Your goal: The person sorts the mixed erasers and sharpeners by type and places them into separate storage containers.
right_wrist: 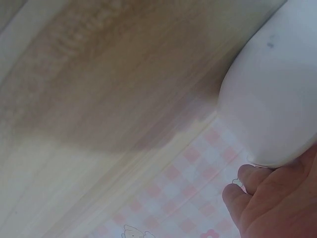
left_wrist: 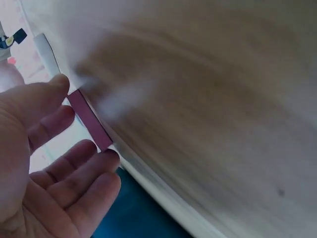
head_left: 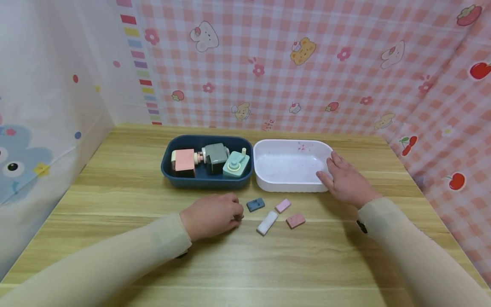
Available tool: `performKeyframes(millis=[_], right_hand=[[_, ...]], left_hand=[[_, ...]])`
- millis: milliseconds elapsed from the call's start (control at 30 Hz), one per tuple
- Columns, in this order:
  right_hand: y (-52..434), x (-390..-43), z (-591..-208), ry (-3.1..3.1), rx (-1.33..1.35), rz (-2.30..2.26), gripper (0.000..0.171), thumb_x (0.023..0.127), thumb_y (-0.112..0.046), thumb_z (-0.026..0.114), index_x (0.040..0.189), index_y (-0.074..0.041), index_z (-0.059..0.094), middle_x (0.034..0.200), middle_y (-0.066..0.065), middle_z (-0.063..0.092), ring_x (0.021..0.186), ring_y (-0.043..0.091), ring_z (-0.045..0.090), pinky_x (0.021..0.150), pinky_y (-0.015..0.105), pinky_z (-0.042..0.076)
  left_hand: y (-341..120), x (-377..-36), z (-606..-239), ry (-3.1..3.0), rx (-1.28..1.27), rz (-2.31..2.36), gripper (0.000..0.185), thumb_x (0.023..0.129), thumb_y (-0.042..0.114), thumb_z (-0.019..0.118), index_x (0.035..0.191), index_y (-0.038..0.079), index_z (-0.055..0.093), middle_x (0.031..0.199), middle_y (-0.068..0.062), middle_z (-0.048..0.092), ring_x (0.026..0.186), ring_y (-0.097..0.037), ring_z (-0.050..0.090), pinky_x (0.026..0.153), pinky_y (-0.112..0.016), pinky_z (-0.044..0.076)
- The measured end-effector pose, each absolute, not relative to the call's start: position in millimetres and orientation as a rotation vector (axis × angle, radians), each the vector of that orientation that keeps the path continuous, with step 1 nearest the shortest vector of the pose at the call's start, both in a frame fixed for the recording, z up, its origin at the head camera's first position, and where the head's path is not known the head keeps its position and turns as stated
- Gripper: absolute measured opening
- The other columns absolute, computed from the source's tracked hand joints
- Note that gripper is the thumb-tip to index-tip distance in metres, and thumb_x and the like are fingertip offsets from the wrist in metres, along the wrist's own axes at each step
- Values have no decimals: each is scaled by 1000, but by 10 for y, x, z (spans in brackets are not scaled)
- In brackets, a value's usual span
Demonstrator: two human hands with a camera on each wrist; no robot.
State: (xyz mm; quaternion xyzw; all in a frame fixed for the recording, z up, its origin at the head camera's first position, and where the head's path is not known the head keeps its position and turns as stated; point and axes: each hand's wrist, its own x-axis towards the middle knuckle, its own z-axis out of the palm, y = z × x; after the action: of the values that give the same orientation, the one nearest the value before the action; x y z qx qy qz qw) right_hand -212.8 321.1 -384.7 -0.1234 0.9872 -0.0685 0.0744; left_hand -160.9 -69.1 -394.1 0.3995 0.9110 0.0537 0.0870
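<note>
My left hand (head_left: 215, 215) hovers low over the table, fingers loosely bent, just left of a dark blue-grey block (head_left: 255, 204). In the left wrist view a gap shows between its thumb (left_wrist: 42, 96) and fingers, with a dark pink block (left_wrist: 90, 121) beyond. A white block (head_left: 267, 223), a light pink block (head_left: 283, 206) and a dusty pink block (head_left: 296, 221) lie close by. My right hand (head_left: 350, 181) rests at the right end of a white oblong bin (head_left: 293, 186), its thumb over the rim and its other fingers fairly straight along the end.
A dark blue bin (head_left: 209, 183) stands left of the white one, their ends nearly touching. Inside it lie a pink boxy toy (head_left: 185, 160), a grey-green one (head_left: 215, 157) and a mint one (head_left: 235, 165). A pink checked curtain (head_left: 245, 85) hangs behind the wooden table (head_left: 238, 273).
</note>
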Motion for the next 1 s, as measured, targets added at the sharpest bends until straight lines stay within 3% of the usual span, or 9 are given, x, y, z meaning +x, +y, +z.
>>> performKeyframes(millis=[167,533,733,1000], right_hand=[[3215,-2127,-3854,2969,-372,-211,90,111,-60,28,157,18,25,170,36,8,160,52,11,129,64,15],[3205,-2127,-3855,2962,-352,-229,91,111,-61,28,158,16,26,171,34,5,160,52,11,129,63,15],[3199,-2126,-3862,2963,-358,-224,90,111,-61,27,158,16,27,172,34,4,160,51,10,130,62,15],[3204,-2115,-3854,2963,-365,-216,89,111,-60,26,157,16,29,171,35,5,160,52,11,129,63,17]], left_hand=[[-637,-1597,-3932,2749,1167,137,10,99,31,75,103,23,78,96,3,67,77,-10,58,77,-30,59],[-576,-1615,-3932,2757,1081,150,15,99,34,76,104,21,77,91,4,63,76,-11,56,75,-27,56],[-554,-1628,-3932,2769,1092,129,16,101,31,72,110,18,78,95,2,66,79,-13,57,81,-30,59],[-608,-1633,-3851,2840,1306,252,13,102,25,71,110,18,78,115,-1,72,101,-17,63,99,-34,59]])
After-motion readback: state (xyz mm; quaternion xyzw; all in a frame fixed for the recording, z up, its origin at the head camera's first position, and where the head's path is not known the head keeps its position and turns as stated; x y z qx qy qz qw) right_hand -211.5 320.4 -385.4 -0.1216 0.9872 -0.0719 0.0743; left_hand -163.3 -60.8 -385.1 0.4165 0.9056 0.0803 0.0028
